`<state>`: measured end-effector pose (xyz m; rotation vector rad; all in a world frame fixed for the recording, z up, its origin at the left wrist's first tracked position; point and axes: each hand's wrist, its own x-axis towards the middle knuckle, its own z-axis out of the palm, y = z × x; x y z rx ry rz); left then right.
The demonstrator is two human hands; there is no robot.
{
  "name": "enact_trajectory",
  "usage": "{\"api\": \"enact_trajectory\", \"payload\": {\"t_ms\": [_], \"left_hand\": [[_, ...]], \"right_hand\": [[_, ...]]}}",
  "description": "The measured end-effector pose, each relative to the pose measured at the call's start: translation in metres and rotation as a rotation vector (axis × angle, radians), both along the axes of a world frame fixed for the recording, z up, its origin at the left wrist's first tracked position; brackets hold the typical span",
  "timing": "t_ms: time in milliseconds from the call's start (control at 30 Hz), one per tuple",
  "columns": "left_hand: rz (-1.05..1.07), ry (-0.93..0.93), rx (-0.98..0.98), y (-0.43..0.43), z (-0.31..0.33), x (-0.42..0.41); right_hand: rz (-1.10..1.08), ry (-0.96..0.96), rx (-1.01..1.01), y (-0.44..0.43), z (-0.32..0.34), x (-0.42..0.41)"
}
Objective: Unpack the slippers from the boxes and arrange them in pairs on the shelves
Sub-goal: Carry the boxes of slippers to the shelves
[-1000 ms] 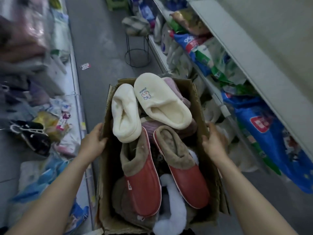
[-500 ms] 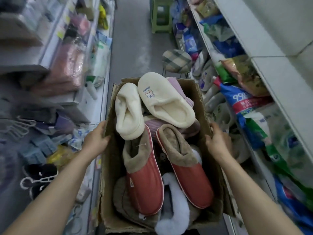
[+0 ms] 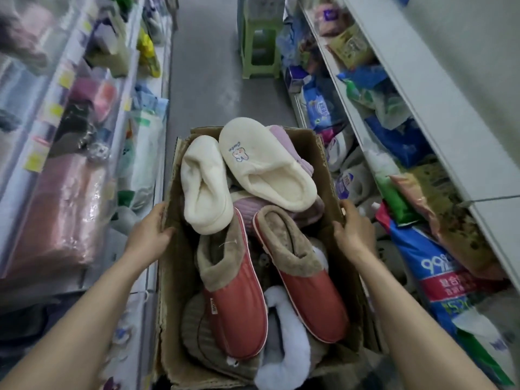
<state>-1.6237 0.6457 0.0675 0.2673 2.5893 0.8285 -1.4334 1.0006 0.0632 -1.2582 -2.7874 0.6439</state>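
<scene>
Between two rows of shop shelves, over a grey floor (image 3: 208,80), we hold an open cardboard box (image 3: 168,291) full of slippers. Our left hand (image 3: 149,235) grips the box wall at 9 o'clock: its fingers (image 3: 159,211) curl on the outside and the thumb hooks over the rim to the inside. Our right hand (image 3: 353,229) grips the opposite wall at 3 o'clock in the same way, its fingers (image 3: 347,205) clamped on the rim.

Toward the 12 o'clock end of the box lie two cream slippers. One (image 3: 205,184) lies on its side against the left wall. The other (image 3: 267,164) sits sole down, with a small embroidered tooth on its toe. A lilac slipper (image 3: 284,139) peeks out from under it at 1 o'clock. Nearer us, two red slippers with brown fleece collars lie side by side, one (image 3: 236,299) at the left and one (image 3: 309,288) at the right, toes pointing toward 6 o'clock. A white fluffy slipper (image 3: 284,347) curves between their toes at the 6 o'clock end.

Beyond the box at 12 o'clock stands a green stool (image 3: 261,38). The shelf (image 3: 422,94) at 3 o'clock carries packaged goods, among them a blue bag (image 3: 439,274). At 9 o'clock a pink bundle (image 3: 64,215) in clear wrap lies on the left shelving.
</scene>
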Motion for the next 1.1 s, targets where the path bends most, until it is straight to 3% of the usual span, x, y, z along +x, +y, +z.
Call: {"api": "enact_trajectory", "payload": {"t_ms": [267, 500, 767, 1100], "left_hand": [[-0.109, 0.026, -0.061, 0.125, 0.007, -0.187], [-0.089, -0.003, -0.074, 0.263, -0.036, -0.294], [-0.026, -0.111, -0.117, 0.379, -0.121, -0.359], [-0.041, -0.132, -0.151, 0.447, -0.207, -0.396]], "right_hand": [[-0.086, 0.074, -0.002, 0.097, -0.001, -0.148], [-0.092, 0.029, -0.031, 0.230, -0.041, -0.262], [-0.110, -0.091, -0.032, 0.350, -0.111, -0.349], [-0.135, -0.172, -0.056, 0.416, -0.196, -0.402]]}}
